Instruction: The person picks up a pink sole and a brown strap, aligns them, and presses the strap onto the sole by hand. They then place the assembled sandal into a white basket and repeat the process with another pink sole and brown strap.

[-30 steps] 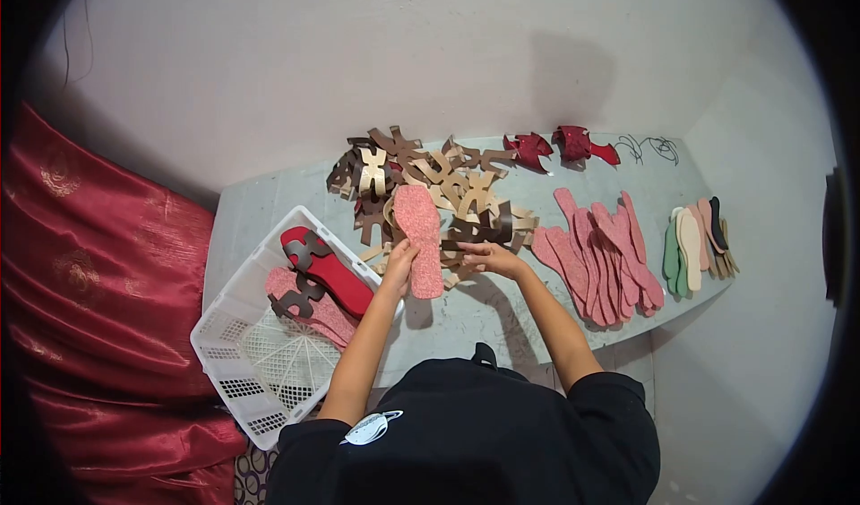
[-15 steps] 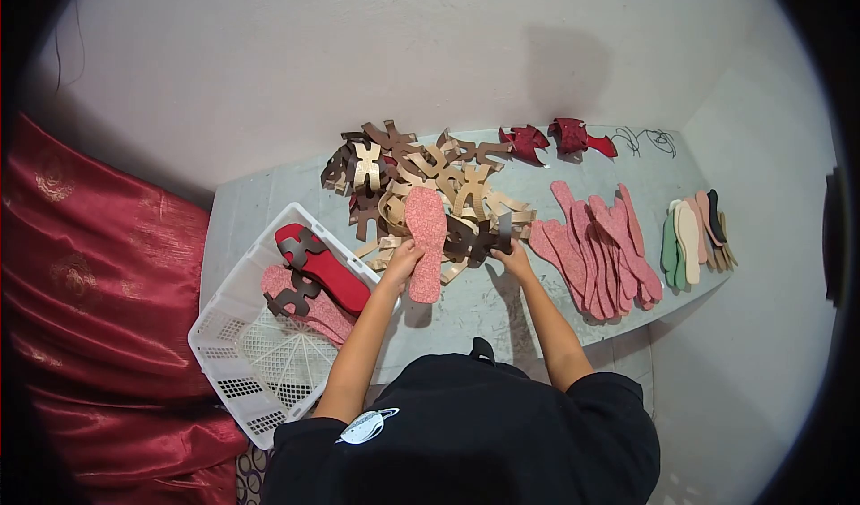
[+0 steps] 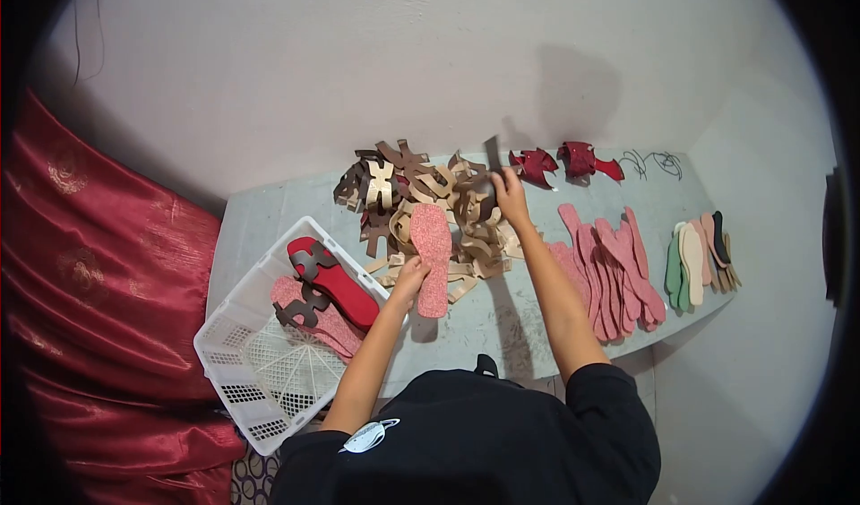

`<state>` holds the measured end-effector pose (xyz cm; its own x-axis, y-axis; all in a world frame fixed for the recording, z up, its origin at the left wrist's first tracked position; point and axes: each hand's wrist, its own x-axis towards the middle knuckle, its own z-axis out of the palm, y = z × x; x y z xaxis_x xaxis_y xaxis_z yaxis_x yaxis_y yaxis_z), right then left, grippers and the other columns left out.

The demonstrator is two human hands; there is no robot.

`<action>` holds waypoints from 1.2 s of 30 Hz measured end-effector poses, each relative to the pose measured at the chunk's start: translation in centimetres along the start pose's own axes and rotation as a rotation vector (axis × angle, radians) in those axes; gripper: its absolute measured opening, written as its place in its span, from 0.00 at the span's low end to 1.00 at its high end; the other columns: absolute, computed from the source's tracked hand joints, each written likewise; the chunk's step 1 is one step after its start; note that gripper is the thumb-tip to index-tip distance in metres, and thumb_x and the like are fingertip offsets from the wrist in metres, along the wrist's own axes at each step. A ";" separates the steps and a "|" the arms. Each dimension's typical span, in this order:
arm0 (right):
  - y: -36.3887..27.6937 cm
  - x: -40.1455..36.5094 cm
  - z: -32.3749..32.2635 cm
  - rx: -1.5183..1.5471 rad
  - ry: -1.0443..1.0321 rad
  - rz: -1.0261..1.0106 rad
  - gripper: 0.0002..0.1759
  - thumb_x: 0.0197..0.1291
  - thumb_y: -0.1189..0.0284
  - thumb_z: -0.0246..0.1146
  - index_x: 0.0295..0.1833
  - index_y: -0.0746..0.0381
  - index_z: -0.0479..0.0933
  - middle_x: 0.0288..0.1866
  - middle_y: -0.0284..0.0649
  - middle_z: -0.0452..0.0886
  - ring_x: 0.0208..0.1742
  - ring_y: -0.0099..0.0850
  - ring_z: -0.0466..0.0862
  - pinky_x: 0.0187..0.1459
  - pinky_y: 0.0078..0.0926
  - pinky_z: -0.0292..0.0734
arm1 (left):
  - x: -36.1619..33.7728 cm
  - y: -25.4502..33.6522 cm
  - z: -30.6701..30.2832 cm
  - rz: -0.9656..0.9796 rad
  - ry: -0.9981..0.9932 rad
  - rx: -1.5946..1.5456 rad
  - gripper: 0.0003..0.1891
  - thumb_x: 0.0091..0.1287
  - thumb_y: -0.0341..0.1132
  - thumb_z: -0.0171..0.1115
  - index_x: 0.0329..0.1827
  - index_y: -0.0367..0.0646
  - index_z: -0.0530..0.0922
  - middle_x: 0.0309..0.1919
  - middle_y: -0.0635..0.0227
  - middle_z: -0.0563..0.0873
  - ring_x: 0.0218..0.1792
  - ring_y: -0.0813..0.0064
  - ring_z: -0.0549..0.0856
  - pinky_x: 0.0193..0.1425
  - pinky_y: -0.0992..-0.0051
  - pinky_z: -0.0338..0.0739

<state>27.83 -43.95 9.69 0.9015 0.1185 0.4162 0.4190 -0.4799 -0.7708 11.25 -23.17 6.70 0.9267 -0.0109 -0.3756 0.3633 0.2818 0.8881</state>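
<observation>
My left hand (image 3: 411,281) is closed on the narrow middle of a speckled pink insole (image 3: 432,236), held upright above the near side of the table. Raised over the strap pile, my right hand (image 3: 511,197) pinches a dark brown sandal strap (image 3: 492,152); part of this strap blends with the heap behind. Beige and brown cut-out straps (image 3: 381,182) lie in that loose heap, partly covered by the insole and my hand. To the left, a white plastic basket (image 3: 215,312) contains a red insole (image 3: 345,290) and a pink insole, both with dark straps across them.
Several pink insoles (image 3: 618,281) lie fanned out on the grey table (image 3: 260,205), right of my forearm. Farther right are green, cream and black insoles (image 3: 690,263). Red strap pieces (image 3: 580,160) and thin black cords (image 3: 654,163) sit along the wall. A red curtain (image 3: 107,281) hangs left.
My right hand has lifted the dark strap up and away from me, from the near edge of the heap. My left hand still holds the pink insole. The view has shifted slightly.
</observation>
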 end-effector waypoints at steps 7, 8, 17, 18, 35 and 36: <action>4.4 -2.9 0.9 -0.352 -0.328 0.244 0.17 0.58 0.64 0.54 0.44 0.67 0.73 0.39 0.53 0.78 0.39 0.47 0.79 0.40 0.35 0.72 | 0.4 -0.5 -0.5 0.022 -0.023 -0.030 0.15 0.64 0.31 0.50 0.52 0.35 0.69 0.44 0.67 0.79 0.43 0.78 0.78 0.49 0.79 0.71; 4.3 -3.0 0.7 -0.232 -0.249 0.274 0.16 0.58 0.64 0.55 0.43 0.68 0.73 0.37 0.50 0.79 0.36 0.43 0.80 0.38 0.32 0.72 | 0.6 -0.5 -0.5 0.022 -0.019 -0.032 0.15 0.64 0.31 0.50 0.52 0.35 0.69 0.44 0.67 0.79 0.43 0.78 0.78 0.49 0.79 0.71; 1.2 -5.6 -2.2 0.636 -0.244 0.318 0.10 0.58 0.67 0.59 0.38 0.64 0.76 0.30 0.28 0.77 0.30 0.14 0.73 0.32 0.12 0.67 | 0.3 -0.5 -0.4 -0.026 -0.141 -0.096 0.13 0.65 0.30 0.49 0.51 0.34 0.68 0.40 0.65 0.80 0.36 0.78 0.80 0.40 0.79 0.76; 0.3 -5.9 -2.6 0.654 -0.265 0.324 0.10 0.58 0.68 0.59 0.37 0.64 0.76 0.30 0.27 0.77 0.30 0.14 0.73 0.32 0.12 0.67 | 0.1 -0.2 -0.2 -0.038 -0.166 -0.100 0.14 0.65 0.30 0.49 0.51 0.34 0.68 0.40 0.65 0.80 0.36 0.78 0.80 0.40 0.78 0.76; -5.4 -8.4 1.2 1.633 0.013 0.805 0.11 0.56 0.66 0.60 0.39 0.61 0.73 0.33 0.35 0.77 0.33 0.24 0.77 0.33 0.23 0.75 | -0.7 0.0 -0.3 0.086 -0.305 -0.078 0.19 0.64 0.31 0.52 0.57 0.37 0.65 0.49 0.67 0.77 0.48 0.79 0.77 0.53 0.78 0.70; -4.4 -9.8 2.0 1.634 0.009 0.806 0.11 0.56 0.66 0.60 0.39 0.61 0.73 0.33 0.35 0.77 0.33 0.24 0.77 0.33 0.23 0.75 | -0.8 0.2 -0.4 0.103 -0.333 -0.122 0.18 0.65 0.31 0.52 0.57 0.37 0.65 0.49 0.68 0.77 0.48 0.79 0.77 0.53 0.78 0.70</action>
<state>17.41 -41.25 8.06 0.9161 0.3078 -0.2568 -0.3912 0.8263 -0.4051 10.50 -22.76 7.05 0.9455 -0.2830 -0.1613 0.2711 0.4095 0.8711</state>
